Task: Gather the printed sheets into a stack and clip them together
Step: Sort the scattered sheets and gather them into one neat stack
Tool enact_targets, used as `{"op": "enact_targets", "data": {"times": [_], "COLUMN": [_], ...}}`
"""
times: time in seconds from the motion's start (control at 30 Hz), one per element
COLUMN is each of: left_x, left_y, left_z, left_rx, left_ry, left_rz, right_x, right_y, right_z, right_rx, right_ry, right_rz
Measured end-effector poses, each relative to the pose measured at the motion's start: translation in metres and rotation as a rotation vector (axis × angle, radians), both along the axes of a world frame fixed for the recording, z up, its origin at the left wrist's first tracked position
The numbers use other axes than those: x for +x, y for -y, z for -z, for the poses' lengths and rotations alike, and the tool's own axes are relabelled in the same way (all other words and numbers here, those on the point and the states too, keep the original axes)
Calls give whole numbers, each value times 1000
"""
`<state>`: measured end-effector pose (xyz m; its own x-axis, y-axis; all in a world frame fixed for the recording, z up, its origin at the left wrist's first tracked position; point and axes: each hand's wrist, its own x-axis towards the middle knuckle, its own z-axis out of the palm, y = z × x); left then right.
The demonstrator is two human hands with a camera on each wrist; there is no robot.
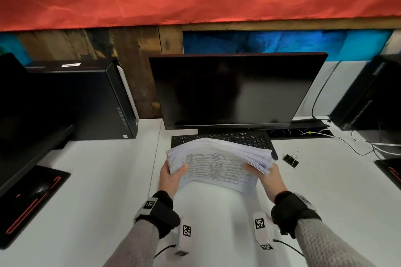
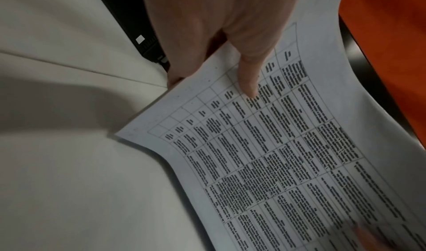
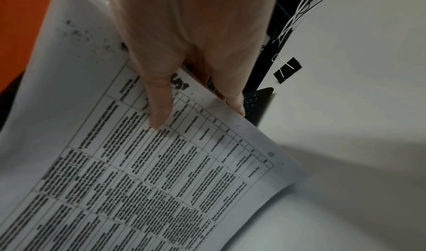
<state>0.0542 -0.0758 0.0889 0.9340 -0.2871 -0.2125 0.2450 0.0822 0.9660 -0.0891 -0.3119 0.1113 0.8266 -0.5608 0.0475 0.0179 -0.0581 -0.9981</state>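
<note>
A thick stack of printed sheets [image 1: 217,165] with table text is held up above the white desk, its near edge drooping. My left hand [image 1: 171,176] grips the stack's left side, thumb on top. On the right side my right hand [image 1: 268,176] grips it the same way. In the left wrist view the left hand [image 2: 219,42] has its thumb on the printed sheet [image 2: 288,154] and fingers underneath. The right wrist view shows the right hand [image 3: 191,54] pinching the sheets [image 3: 149,173]. A black binder clip [image 1: 291,160] lies on the desk right of the stack, also in the right wrist view as the clip [image 3: 287,70].
A black keyboard [image 1: 249,138] and a dark monitor [image 1: 234,91] stand just behind the stack. A computer tower [image 1: 102,99] is at the back left, a black mouse pad [image 1: 32,199] at the left. Cables [image 1: 358,145] trail at the right.
</note>
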Motion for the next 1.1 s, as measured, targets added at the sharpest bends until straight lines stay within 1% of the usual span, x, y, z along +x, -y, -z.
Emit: {"op": "enact_targets", "data": {"times": [0.13, 0.2, 0.3, 0.4, 0.47, 0.57, 0.63, 0.7, 0.8, 0.87, 0.97, 1.03, 1.1], "left_x": [4, 6, 10, 12, 12, 7, 4, 3, 2, -1, -7, -8, -5], "left_y": [-2, -4, -7, -8, -6, -2, -3, -4, -6, -4, 3, 6, 7], "left_z": [-4, 0, 6, 1, -5, -9, -10, -13, -27, -40, -56, -58, -55], "left_rx": [-8, 19, 68, 40, 24, -10, -10, -11, -35, -46, -89, -61, -23], "left_ry": [17, 7, -25, -66, -63, -60, -53, -45, -5, 42, 55, 68, 68], "left_rz": [0, 6, 39, 59, 60, 27, 20, 39, 52, 47, -7, -62, -117], "right_x": [3, 3, 2, 1, 1, 4, 5, 2, -1, -2, -4, -5, -7], "right_y": [1, 1, 9, 16, 11, -5, -11, -12, -9, -10, -11, -9, -6], "right_z": [-6, -5, 3, 6, 1, -10, -10, -9, -15, -22, -26, -26, -25], "right_rx": [-31, -27, 71, 90, 110, 193, 238, 202, 2, -177, -553, -821, -1029], "right_ry": [33, 9, -47, -79, -73, -33, -15, -9, -21, -14, -2, -30, -70], "right_rz": [-10, -28, -50, -64, -72, -28, 2, 46, 218, 283, 206, 137, 87]}}
